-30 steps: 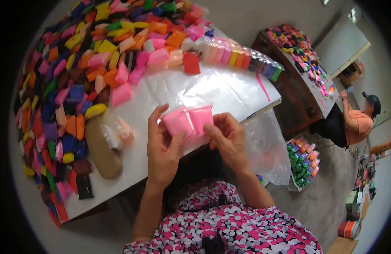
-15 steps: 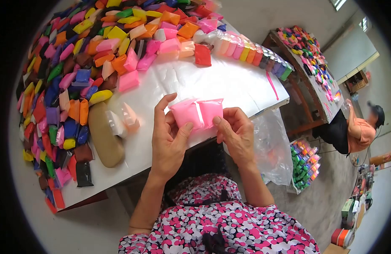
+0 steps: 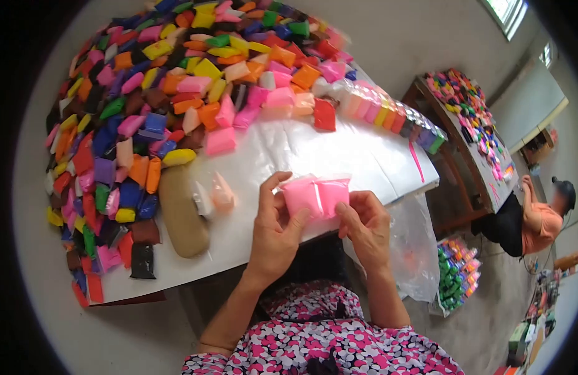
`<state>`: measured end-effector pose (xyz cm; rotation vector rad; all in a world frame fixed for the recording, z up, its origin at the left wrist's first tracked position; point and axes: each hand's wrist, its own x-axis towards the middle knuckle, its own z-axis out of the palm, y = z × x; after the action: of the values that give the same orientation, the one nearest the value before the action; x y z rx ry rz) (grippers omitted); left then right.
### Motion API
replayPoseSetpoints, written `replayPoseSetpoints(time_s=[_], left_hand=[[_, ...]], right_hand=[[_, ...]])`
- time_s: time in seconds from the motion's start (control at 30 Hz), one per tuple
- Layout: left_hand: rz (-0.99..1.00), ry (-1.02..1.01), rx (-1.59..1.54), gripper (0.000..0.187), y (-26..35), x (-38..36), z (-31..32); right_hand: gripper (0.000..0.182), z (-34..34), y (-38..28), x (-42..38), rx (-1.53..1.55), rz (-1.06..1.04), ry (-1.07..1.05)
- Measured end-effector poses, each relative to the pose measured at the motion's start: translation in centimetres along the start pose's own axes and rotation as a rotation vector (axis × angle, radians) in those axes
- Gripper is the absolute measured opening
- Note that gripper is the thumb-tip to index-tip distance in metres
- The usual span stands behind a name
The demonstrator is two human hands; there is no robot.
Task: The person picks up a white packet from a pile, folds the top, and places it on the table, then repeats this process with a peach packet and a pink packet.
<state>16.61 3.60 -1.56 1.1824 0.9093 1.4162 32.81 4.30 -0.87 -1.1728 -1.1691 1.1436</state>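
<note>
Two pink packets (image 3: pixel 316 195), joined side by side in clear wrap, are held up above the near edge of the bench (image 3: pixel 339 147). The pair's long axis runs left to right, with its open crinkled tops pointing away from the person. The left hand (image 3: pixel 277 232) pinches the left packet and the right hand (image 3: pixel 365 226) pinches the right one. Beyond them lies a heap of coloured packets (image 3: pixel 145 119), and beside the bench hangs a clear plastic bag (image 3: pixel 414 250).

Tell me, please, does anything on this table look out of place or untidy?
Mostly no. One red packet lies apart from the heap of coloured packets, at its edge on the white table. Both hands hold pink packets.
</note>
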Motion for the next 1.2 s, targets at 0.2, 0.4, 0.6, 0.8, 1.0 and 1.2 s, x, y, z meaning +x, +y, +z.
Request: replayPoseSetpoints(time_s=[0.2, 0.4, 0.6, 0.8, 1.0, 1.2], left_hand=[[0.041, 0.052, 0.001, 0.053, 0.2, 0.2, 0.8], [0.124, 0.107, 0.196, 0.05, 1.6, 1.1, 2.1], [0.266, 0.2, 0.558, 0.049, 1.5, 3.9, 2.1], [0.295, 0.255, 0.662, 0.055, 0.7, 5.9, 1.9], [0.182, 0.237, 0.748, 0.067, -0.3, 6.8, 1.8], [0.222, 0.127, 0.996, 0.051, 0.0, 2.6, 1.1]], right_hand=[[0.024, -0.1, -0.9, 0.1, 0.041, 0.005, -0.032], [0.026, -0.5, -2.4, 1.3, -0.115, -0.117, -0.05], [0.03, -0.1, -2.4, 6.0, -0.221, -0.139, -0.12], [0.032, 1.3, -2.2, 9.7, -0.293, -0.11, -0.182], [0.036, 3.8, -0.7, 14.5, -0.143, 0.057, -0.346], [0.043, 3.6, -0.2, 13.3, -0.404, -0.118, -0.253]])
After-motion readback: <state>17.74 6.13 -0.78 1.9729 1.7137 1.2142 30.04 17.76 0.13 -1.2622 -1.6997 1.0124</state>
